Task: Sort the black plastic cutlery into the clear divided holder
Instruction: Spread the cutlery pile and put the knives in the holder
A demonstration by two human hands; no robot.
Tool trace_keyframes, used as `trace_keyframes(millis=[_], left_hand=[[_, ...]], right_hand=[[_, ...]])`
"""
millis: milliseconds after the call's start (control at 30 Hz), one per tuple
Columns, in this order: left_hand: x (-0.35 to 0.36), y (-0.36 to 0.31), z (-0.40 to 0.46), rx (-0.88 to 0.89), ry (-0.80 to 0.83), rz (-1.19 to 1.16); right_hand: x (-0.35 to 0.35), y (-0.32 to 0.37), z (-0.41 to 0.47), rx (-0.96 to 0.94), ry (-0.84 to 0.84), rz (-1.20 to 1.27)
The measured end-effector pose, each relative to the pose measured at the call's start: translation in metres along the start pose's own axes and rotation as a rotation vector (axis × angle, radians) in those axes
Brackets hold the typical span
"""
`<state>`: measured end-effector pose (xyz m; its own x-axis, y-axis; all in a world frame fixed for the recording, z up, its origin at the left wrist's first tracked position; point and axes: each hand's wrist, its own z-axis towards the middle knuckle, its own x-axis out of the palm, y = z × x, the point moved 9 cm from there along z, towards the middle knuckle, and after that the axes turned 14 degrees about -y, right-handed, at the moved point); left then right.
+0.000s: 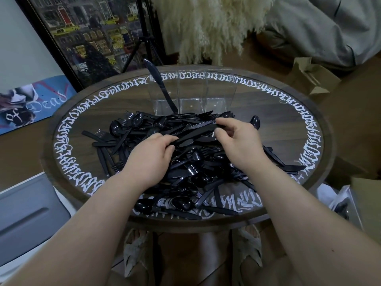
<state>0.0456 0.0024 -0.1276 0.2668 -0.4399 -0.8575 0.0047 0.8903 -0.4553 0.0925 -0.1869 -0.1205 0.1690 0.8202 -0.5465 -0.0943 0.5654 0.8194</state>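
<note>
Right, I'm looking down on a round dark wooden counter (pixel 309 112) ringed with white calligraphic script that I cannot read. Behind it a framed city picture (pixel 88 38) with yellow cabs leans on the wall, next to a fluffy cream throw (pixel 210 25); a board (pixel 31 104) at the left shows the words "of Dead". Cardboard boxes (pixel 311 79) sit on the floor at the right. A heap of black cutlery (pixel 185 166) covers the counter's middle. My left hand (pixel 152 155) and right hand (pixel 239 141) both hold one black knife (pixel 195 134) above the heap, fingers curled round its two ends. The clear divided holder (pixel 191 93) stands just beyond, with a single knife (pixel 158 85) leaning in its left compartment; its other compartments are hard to make out through the clear walls.
</note>
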Motion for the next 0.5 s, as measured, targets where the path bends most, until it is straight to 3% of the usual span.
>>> trace_keyframes(millis=[267,400,500], left_hand=[[0.002,0.001,0.003,-0.001,-0.01,-0.008],[0.003,-0.002,0.001,0.002,0.004,-0.032],[0.003,-0.001,0.001,-0.012,0.001,-0.035]], right_hand=[[0.002,-0.005,0.003,0.031,-0.018,0.039],[0.015,-0.001,-0.003,-0.003,0.058,-0.027],[0.018,-0.004,-0.005,0.096,0.082,0.074]])
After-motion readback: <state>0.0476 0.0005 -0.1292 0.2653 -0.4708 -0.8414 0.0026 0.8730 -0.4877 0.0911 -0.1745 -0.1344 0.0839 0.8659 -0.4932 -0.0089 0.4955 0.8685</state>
